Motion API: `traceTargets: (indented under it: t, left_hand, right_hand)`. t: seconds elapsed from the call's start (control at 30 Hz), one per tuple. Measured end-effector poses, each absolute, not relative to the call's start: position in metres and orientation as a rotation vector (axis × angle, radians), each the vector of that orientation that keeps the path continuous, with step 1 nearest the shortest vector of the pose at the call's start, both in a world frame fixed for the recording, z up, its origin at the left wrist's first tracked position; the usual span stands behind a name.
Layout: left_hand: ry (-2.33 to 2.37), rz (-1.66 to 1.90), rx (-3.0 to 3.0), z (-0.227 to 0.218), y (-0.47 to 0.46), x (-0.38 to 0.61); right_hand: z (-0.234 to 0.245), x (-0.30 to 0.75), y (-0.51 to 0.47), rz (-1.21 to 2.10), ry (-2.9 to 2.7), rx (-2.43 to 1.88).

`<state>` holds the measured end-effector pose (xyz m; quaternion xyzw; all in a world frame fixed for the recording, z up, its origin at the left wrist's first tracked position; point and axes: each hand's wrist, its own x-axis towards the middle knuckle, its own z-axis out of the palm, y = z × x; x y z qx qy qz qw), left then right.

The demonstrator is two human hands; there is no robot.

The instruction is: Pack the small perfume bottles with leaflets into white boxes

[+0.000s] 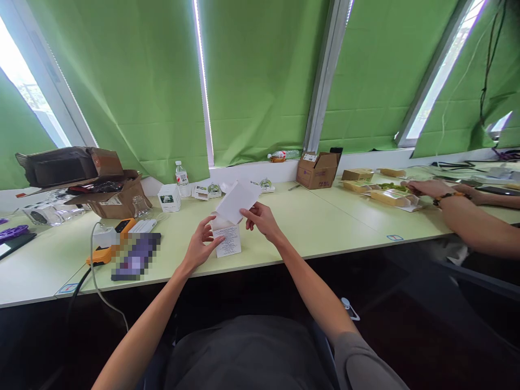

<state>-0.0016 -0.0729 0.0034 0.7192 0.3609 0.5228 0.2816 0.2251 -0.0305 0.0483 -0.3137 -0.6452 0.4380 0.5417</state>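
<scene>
Our left hand (201,240) is at the left side of a small white carton (228,241), its thumb laid on the near printed face and its other fingers bent around the far upper corner, so the fingers are clamped on the carton. That carton stands upright close to the near edge of the pale green table (304,227), its face covered with small lines of text. Our right hand (262,221) pinches a blank white card (238,200) by its lower right edge, thumb on the near side, remaining fingers curled behind. The card is tilted above the carton and overlaps its top from where we look; we cannot tell whether the two touch.

Beyond, we see flattish white pieces with green print (214,189), and to their left a labelled plastic bottle (181,179) upright beside a white box with a dark green picture (169,199). Farther right, another bottle (284,155) lies on its side next to an open brown cardboard box (318,169). On our left, a pixelated dark object (136,257) lies near an orange device (124,227). At the far right, a co-worker's hand (430,188) is by pale yellow boxes (390,197).
</scene>
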Motion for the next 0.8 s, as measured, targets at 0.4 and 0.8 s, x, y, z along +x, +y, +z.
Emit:
traceTargets:
  t: [0.4, 0.8]
  left_hand:
    - [0.968, 1.380, 1.934, 0.007, -0.075, -0.002]
    - [0.988, 1.417, 1.926, 0.006, -0.074, -0.001]
  right_hand:
    - [0.050, 0.237, -0.026, 1.195, -1.608, -0.736]
    - [0.048, 0.237, -0.023, 1.190, -1.617, -0.749]
